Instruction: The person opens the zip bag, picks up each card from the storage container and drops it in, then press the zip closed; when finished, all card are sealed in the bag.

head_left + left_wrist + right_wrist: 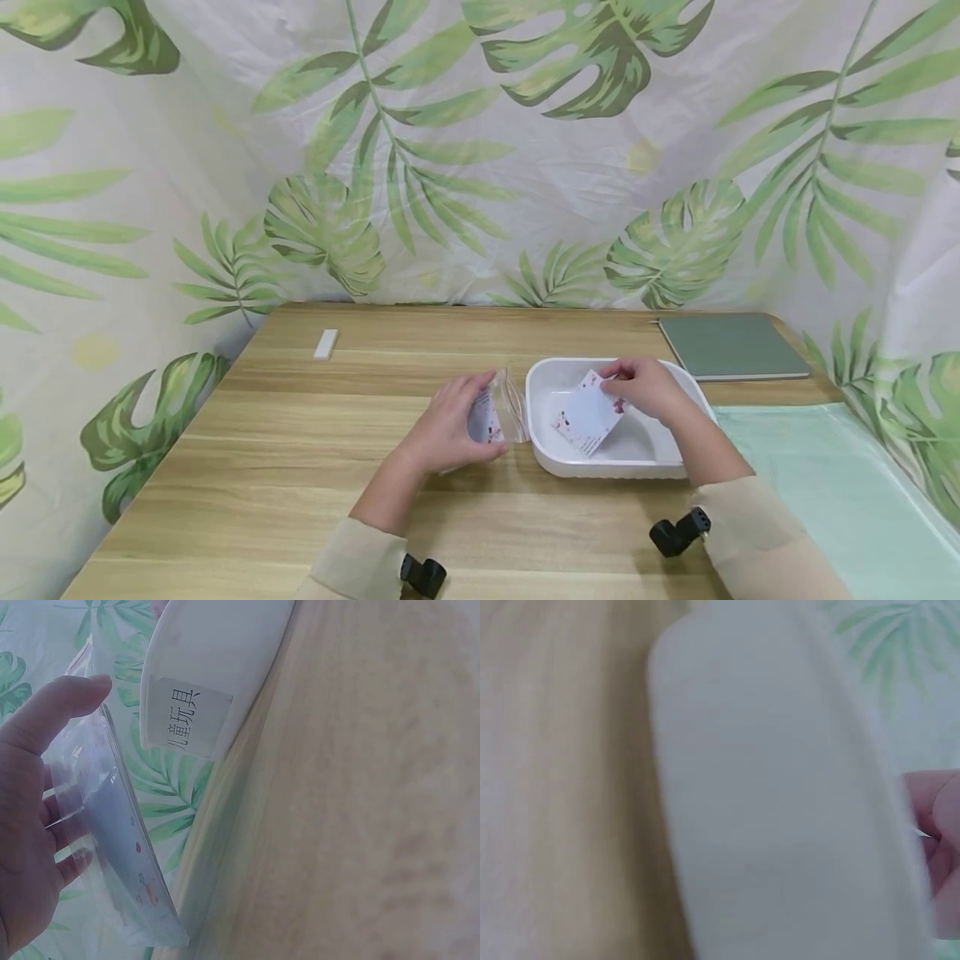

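Observation:
My left hand (pixel 450 427) holds a clear zip bag (pixel 512 408) with a printed card inside, just left of the white plastic bin (pixel 607 469). In the left wrist view the thumb is on the near side of the zip bag (pixel 105 795) and the fingers lie behind it. Over the bin, my right hand (pixel 647 388) pinches the corner of a pale card (pixel 588 414) with small red prints. The card is tilted inside the rim. The bin's wall (pixel 772 787) hides most of the right hand (pixel 941 847) in the right wrist view.
A paper label (pixel 191 716) with printed characters is on the bin's end. Behind the bin to the right lies a green notebook (pixel 738 346). A mint-green cloth or sheet (pixel 810 475) covers the table's right side. A small white block (pixel 326 344) lies far left.

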The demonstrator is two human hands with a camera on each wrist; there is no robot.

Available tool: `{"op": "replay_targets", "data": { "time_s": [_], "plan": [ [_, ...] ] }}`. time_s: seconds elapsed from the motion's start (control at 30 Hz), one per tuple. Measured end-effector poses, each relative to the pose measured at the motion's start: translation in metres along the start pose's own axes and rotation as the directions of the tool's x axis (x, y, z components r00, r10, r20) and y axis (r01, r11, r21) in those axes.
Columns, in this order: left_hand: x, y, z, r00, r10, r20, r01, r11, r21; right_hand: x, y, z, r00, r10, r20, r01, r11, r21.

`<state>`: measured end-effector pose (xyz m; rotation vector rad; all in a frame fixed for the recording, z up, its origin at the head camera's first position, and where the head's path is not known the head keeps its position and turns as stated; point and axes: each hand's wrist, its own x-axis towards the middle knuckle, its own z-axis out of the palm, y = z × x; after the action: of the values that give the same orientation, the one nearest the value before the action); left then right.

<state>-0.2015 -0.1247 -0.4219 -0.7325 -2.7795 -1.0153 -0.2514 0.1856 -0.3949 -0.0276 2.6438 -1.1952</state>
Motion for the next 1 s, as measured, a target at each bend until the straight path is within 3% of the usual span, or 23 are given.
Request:
{"op": "replay_targets", "data": {
  "time_s": [0.3,0.57,0.73,1.0],
  "plan": [
    [0.000,0.001,0.000,1.000,0.012,-0.003,-0.012,1.000,-0.001,-0.036,-0.028,-0.009,0.983,-0.072,-0.167,0.101,0.980,0.169],
    [0.000,0.001,0.000,1.000,0.011,-0.002,-0.011,1.000,-0.002,-0.055,-0.038,0.012,0.955,-0.041,-0.292,0.154,0.915,0.374],
    [0.000,0.001,0.000,1.000,0.006,-0.002,-0.006,1.000,-0.003,-0.058,-0.040,0.027,0.959,-0.007,-0.285,0.134,0.893,0.430],
    [0.000,0.002,-0.001,1.000,-0.007,0.010,0.007,1.000,0.002,-0.057,-0.042,0.040,0.969,-0.064,-0.239,0.167,0.880,0.444]
  ]
}}
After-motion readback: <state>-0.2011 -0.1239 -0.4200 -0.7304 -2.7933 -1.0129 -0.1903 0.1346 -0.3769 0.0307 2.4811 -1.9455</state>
